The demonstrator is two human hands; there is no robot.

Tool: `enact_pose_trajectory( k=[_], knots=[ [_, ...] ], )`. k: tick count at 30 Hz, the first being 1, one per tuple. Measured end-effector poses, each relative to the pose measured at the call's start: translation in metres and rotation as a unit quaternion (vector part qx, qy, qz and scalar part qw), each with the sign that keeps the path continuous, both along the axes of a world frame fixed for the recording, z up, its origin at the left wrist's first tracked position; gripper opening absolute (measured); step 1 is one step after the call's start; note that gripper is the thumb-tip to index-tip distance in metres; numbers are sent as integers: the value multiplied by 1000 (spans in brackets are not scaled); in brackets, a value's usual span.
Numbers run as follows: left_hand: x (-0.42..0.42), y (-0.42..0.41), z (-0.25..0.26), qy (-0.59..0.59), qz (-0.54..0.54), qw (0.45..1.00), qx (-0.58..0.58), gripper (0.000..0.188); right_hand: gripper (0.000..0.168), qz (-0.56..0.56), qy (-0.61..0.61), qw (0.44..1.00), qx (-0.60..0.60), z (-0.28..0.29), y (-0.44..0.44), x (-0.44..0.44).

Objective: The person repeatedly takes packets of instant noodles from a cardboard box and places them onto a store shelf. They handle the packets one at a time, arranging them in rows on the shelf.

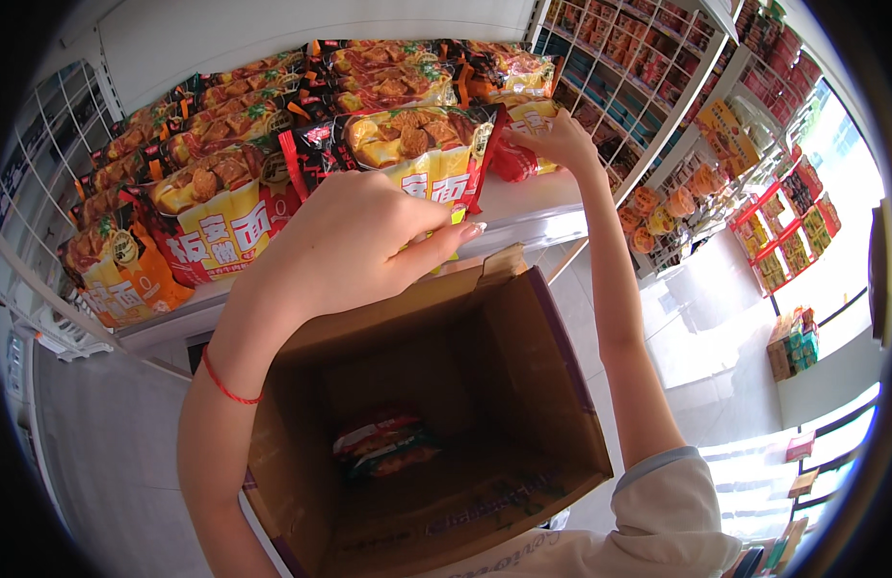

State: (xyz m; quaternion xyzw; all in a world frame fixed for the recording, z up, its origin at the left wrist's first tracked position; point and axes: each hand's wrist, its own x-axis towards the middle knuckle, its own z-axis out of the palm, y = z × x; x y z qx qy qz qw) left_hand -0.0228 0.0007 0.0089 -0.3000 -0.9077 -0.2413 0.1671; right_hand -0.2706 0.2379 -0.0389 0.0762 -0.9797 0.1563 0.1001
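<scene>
My left hand (374,238) is at the shelf front, its thumb and index finger closed around the lower part of a red-and-black instant noodle packet (417,141). My hand hides part of that packet, and its other fingers are out of sight. At the right end of the shelf, my right hand (561,144) grips a red-and-yellow noodle packet (514,162), thumb on its front. Below my hands is an open cardboard box (561,347), tilted towards me. Deep inside it lie a few dark red and green packets (384,441), dimly lit.
Rows of similar noodle packets (229,126) stand on the white shelf (540,224). White wire grids flank it at the left (52,155) and right (612,68). Stocked racks (785,224) stand farther right, over a grey tiled floor (121,433).
</scene>
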Motion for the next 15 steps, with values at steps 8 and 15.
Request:
enact_pose_trajectory(
  k=[8, 15],
  knots=[
    [-1, -2, -4, 2, 7, 1000, -8, 37, 131, 35, 182, 972, -144, -41, 20, 11],
    [0, 1, -5, 10, 1, 1000, -7, 37, 127, 115, 117, 965, -204, -62, 24, -29]
  ],
)
